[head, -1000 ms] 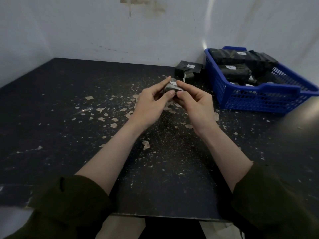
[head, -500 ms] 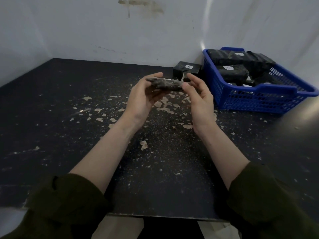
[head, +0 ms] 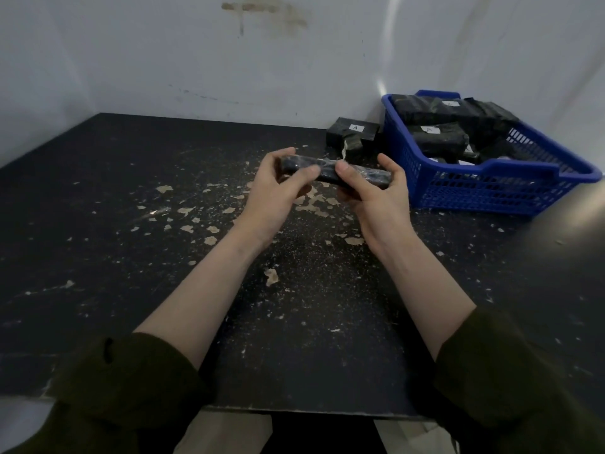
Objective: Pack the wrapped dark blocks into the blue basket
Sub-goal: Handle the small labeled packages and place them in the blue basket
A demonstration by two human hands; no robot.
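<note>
wrapped block (head: 334, 171) held above black table (head: 98, 204), lying level | left hand (head: 275, 191) grasps its left end | right hand (head: 376, 191) grasps its right end | blue basket (head: 491, 188) at right, holding blocks | spare block (head: 353, 132) just beside basket

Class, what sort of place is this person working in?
Probably a bare packing workbench: a flake-strewn black table against plain white walls, and a blue basket of labelled wrapped blocks.

one basket (head: 530, 170), two grips (head: 271, 194) (head: 376, 198), several blocks (head: 329, 169)
</note>
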